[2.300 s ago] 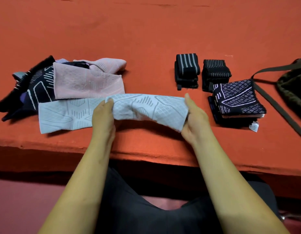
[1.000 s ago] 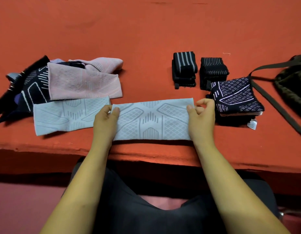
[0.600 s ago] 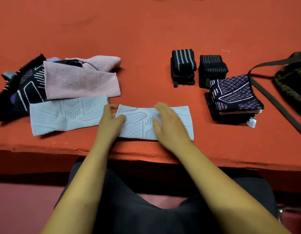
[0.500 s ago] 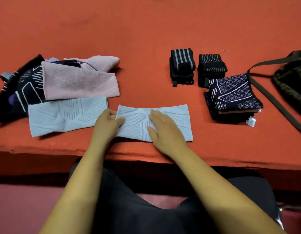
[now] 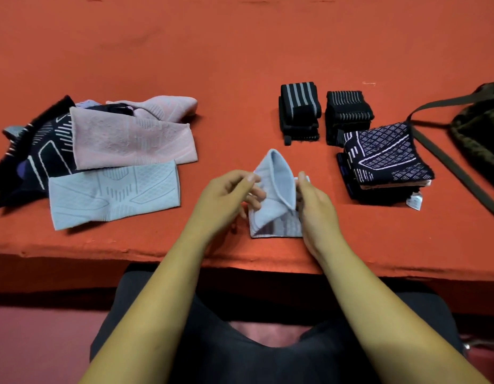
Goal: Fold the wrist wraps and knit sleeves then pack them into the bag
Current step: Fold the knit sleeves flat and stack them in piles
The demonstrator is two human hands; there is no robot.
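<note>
I see a blue sleeve [image 5: 276, 189] between the hands, half folded, flap raised; left hand [image 5: 226, 195] pinches the flap; right hand [image 5: 315, 206] pinches its right edge; loose sleeves [image 5: 129, 137] lie left of the left hand; folded stack [image 5: 384, 153], wraps [image 5: 300, 106] and bag [image 5: 478, 134] right of the right hand

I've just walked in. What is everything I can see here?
Table: one, orange-red cover, across the view.
Half-folded sleeve: one, light blue, front centre.
Flat sleeve: one, light blue, left.
Pink sleeves: apparently two, pink, behind the flat sleeve.
Dark sleeves: heap, count unclear, black with pale lines, far left.
Wrist wraps: two folded bundles, black with grey stripes, right of centre.
Folded stack: one, dark with pale pattern, front right of the wraps.
Bag: one, olive, right edge.
Left hand: one, pinches the half-folded sleeve.
Right hand: one, holds the same sleeve.
</note>
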